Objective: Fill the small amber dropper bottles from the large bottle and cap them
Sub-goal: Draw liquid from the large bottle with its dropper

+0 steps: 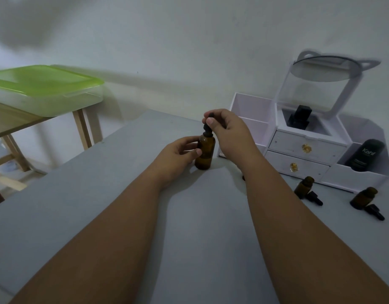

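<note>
Grey and matt, the flat-topped bench (101,216) is carrying everything the task needs. Off its left edge, a pale wooden table (11,123) is bearing a clear plastic box with a lime-green lid (46,84). At the far right corner of the bench a white organiser with two gold-knobbed drawers (299,148) is standing against the wall. A round tilting mirror (325,70) is rising over it, a black tube lettered "Kahf" (364,154) is leaning in its right compartment, and a black angular item (299,119), too dim to name, is sitting in the middle one.

Both bare forearms are reaching in from the near edge toward the middle of the far edge. The left hand (178,154) is curling round the side of the large amber glass bottle (205,152), thumb across its front, steadying it. This bottle is standing upright on the bench, just left of the organiser. The right hand (228,130) is arching over it and pinching the bulb of the black dropper cap (206,130) between thumb and fingertips. Whether that cap is seated or lifting, I cannot tell.

Near the right edge, in front of the organiser's drawers, two small amber dropper bottles are standing uncapped and apart, one nearer the forearm (303,186) and one further right (363,197). A black dropper is lying on the bench beside each, the first (314,197) touching its bottle's base and the second (375,211) just beside its own.
</note>
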